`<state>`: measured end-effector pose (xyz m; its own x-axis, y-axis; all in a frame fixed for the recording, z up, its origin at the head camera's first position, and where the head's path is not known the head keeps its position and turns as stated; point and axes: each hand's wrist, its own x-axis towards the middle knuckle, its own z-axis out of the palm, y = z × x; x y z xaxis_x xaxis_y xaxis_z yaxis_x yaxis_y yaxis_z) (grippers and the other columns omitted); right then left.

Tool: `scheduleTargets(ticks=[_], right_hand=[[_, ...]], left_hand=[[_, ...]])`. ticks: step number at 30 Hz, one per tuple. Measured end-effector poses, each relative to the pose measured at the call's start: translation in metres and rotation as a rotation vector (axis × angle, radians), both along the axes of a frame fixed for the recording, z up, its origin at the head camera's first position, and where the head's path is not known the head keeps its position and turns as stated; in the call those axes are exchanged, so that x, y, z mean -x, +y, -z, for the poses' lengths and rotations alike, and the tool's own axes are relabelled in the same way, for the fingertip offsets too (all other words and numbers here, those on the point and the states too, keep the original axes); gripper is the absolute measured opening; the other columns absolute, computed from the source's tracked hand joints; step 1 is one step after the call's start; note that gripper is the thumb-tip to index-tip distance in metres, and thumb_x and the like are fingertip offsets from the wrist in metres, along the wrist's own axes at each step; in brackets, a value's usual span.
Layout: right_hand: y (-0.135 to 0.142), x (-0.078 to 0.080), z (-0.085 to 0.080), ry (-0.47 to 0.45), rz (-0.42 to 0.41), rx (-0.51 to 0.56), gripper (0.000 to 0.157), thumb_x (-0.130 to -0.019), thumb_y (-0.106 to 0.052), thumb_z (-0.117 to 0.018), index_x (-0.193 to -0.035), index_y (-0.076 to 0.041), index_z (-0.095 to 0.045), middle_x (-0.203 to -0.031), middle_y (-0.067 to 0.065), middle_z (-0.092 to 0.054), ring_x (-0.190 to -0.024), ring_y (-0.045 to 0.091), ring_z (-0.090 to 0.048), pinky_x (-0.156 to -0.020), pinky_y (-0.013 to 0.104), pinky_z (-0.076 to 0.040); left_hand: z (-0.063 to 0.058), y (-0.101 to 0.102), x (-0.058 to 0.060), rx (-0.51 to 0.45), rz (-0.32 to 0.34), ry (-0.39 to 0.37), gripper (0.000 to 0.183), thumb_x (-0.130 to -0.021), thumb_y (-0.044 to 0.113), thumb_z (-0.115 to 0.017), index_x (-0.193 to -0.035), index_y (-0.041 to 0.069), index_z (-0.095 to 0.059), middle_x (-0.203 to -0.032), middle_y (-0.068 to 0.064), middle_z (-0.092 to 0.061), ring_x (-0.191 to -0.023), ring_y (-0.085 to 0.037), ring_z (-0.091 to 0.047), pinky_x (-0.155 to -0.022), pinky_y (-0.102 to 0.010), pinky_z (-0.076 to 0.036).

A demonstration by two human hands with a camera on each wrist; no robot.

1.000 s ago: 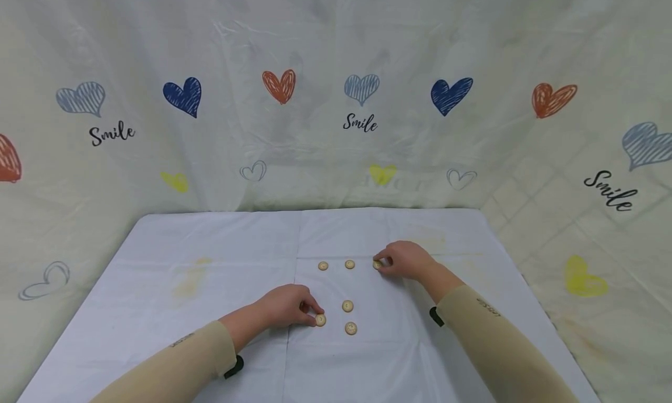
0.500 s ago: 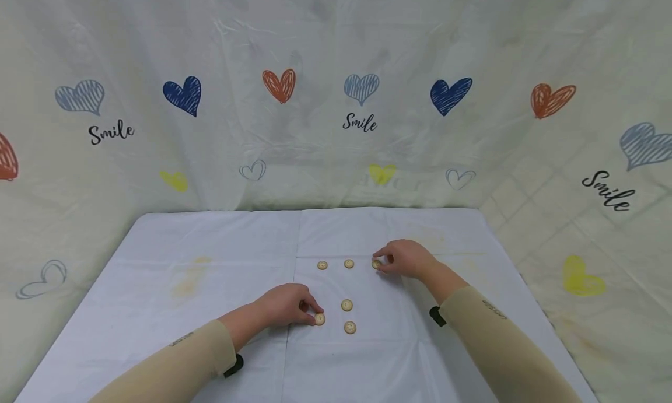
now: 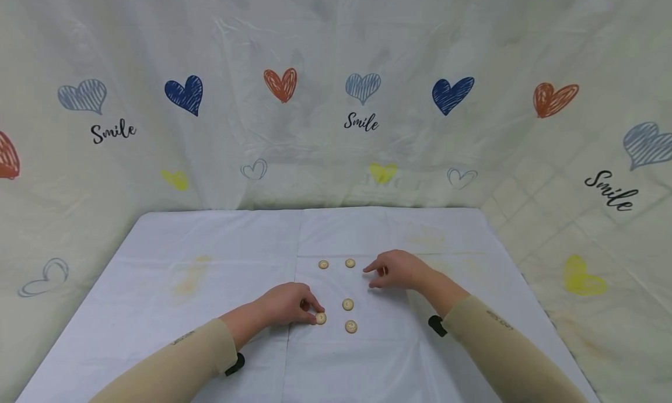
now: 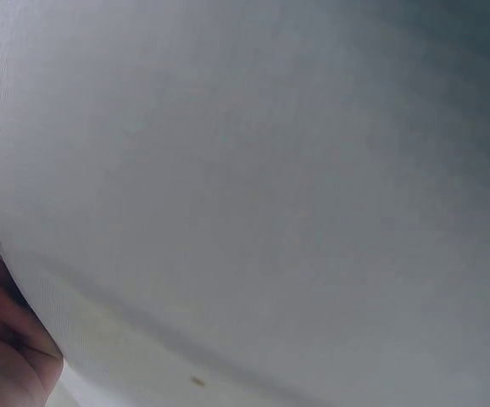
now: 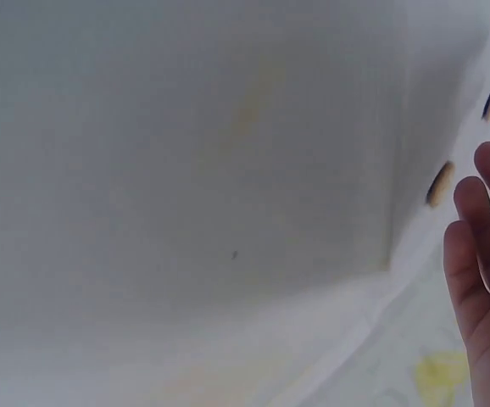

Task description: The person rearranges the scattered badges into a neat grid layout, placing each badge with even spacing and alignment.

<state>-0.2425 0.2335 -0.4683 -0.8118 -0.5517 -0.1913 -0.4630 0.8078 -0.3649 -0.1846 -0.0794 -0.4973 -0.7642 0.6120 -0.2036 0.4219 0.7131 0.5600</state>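
My left hand (image 3: 286,304) pinches a round, pale wooden button (image 3: 321,318) at its edge, between thumb and index finger, down at the white cloth. In the left wrist view, only part of the left hand (image 4: 12,348) shows, and the button is out of sight. Over the right part of the button layout, my right hand (image 3: 401,270) has thumb and index finger apart, holding nothing. The right wrist view has its fingers (image 5: 474,237) loosely extended beside a button (image 5: 440,185). In the head view this button is hidden by the hand.
Two buttons lie in the far row, one left (image 3: 323,264) and one middle (image 3: 350,263). Nearer are a middle button (image 3: 347,304) and a front button (image 3: 350,326). A white cloth (image 3: 157,333) covers the table; a heart-printed curtain (image 3: 315,135) hangs behind.
My right hand has let go of the far-right button, spread its thumb and index finger, and shifted slightly left and nearer. My left hand stays at its button.
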Motion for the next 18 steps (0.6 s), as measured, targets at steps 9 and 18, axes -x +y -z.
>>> scheduleTargets(ticks=[9,18], right_hand=[[-0.023,-0.018,0.003,0.022,-0.173,-0.002,0.031,-0.082,-0.039,-0.08,-0.111,-0.028,-0.078,-0.074,-0.02,-0.054,-0.071,0.003,-0.049,-0.07,0.024,-0.043],[-0.038,-0.027,0.003,0.044,-0.255,0.005,0.028,-0.082,-0.038,-0.081,-0.108,-0.028,-0.079,-0.074,-0.02,-0.053,-0.069,0.0,-0.049,-0.065,0.021,-0.043]], left_hand=[[0.0,0.002,0.001,0.013,0.0,-0.017,0.02,-0.082,0.032,-0.082,-0.101,0.031,-0.08,-0.076,0.015,-0.055,-0.071,-0.004,-0.05,-0.067,-0.024,-0.042],[0.001,0.001,0.003,0.01,0.01,-0.027,0.019,-0.082,0.032,-0.081,-0.101,0.031,-0.08,-0.076,0.014,-0.055,-0.071,-0.004,-0.05,-0.066,-0.024,-0.042]])
